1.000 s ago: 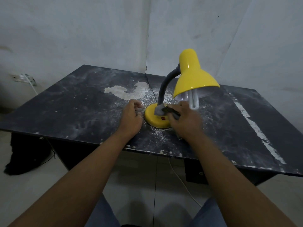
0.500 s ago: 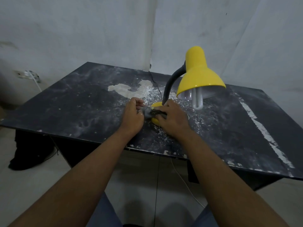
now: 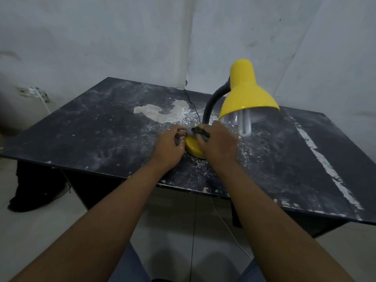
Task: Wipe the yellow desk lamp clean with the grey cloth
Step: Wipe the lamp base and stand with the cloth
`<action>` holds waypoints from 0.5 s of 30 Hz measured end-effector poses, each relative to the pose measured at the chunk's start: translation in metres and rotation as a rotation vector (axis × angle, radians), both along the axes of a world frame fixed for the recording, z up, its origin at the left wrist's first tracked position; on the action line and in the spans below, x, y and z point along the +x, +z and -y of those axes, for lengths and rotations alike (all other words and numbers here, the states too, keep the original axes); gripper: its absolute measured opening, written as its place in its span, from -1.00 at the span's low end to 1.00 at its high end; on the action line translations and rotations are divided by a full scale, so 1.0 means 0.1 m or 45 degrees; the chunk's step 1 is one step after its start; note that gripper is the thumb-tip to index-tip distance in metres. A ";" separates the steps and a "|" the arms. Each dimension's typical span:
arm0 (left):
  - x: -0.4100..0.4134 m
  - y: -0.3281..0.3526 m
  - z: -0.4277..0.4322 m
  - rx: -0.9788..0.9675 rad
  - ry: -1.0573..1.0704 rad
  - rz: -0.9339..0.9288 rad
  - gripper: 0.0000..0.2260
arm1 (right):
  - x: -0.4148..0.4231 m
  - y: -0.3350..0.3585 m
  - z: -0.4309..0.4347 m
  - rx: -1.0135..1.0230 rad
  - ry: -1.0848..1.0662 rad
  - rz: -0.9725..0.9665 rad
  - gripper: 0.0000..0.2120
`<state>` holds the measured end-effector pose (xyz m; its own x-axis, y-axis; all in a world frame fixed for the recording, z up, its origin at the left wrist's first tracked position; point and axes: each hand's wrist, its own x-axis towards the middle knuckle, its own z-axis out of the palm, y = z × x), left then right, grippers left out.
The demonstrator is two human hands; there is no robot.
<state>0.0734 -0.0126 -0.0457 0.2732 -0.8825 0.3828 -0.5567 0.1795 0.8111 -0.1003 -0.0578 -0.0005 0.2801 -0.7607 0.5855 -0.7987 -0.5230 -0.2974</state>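
The yellow desk lamp [image 3: 246, 94] stands on the dusty black table [image 3: 91, 129], its shade tilted right on a grey gooseneck with a white bulb showing. Its round yellow base [image 3: 192, 145] is partly covered by my hands. My right hand [image 3: 218, 143] presses the small grey cloth [image 3: 196, 132] onto the top of the base. My left hand [image 3: 167, 147] rests at the base's left edge, its fingertips touching the cloth's left end.
White dust and a pale patch [image 3: 162, 111] cover the table's middle. A black cord [image 3: 192, 106] runs back from the lamp to the wall. A white cable [image 3: 227, 226] hangs below the front edge. A dark bundle [image 3: 34, 188] lies on the floor at left.
My right hand slid the cloth from the right side of the base to the left and up toward the neck. My left hand opened its fingers to the cloth. The camera shifted slightly.
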 end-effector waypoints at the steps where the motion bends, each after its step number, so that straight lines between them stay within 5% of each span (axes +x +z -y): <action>1: 0.00 0.00 0.00 -0.005 -0.002 0.007 -0.63 | 0.06 0.00 0.03 0.041 -0.019 -0.021 -0.72; 10: 0.02 -0.02 0.00 0.001 -0.008 -0.012 -0.60 | -0.30 -0.08 0.07 0.342 -0.193 -0.014 -0.66; 15: 0.02 -0.01 0.00 0.001 -0.010 -0.031 -0.63 | -0.55 0.03 0.21 0.458 -0.355 0.353 -0.64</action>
<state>0.0751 -0.0131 -0.0464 0.2757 -0.8847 0.3759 -0.5357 0.1832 0.8243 -0.1551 -0.0788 0.0027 -0.0896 -0.9507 0.2969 -0.7588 -0.1279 -0.6386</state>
